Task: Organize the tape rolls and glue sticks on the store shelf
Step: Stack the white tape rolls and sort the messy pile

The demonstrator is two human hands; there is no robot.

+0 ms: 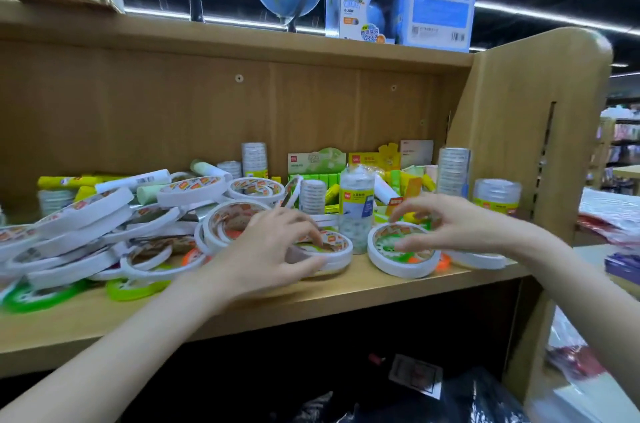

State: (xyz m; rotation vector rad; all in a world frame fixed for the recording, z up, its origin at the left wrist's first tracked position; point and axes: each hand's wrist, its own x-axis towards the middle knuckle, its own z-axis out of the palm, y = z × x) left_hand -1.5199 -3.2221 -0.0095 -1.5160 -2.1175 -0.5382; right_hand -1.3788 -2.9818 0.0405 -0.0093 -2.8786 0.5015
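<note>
Stationery shop: stocked shelf (311, 298), boxed globes (363, 3)

both arms reach forward; left hand (273, 249) fingers curled, gripping; right hand (446, 225) fingers spread, half-bent.

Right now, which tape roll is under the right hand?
The white roll with green inside, alone right of the clear bottle; the right hand hovers over it.

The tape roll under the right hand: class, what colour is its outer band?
White, with a green core; the tape roll shows best in the head view.
</note>
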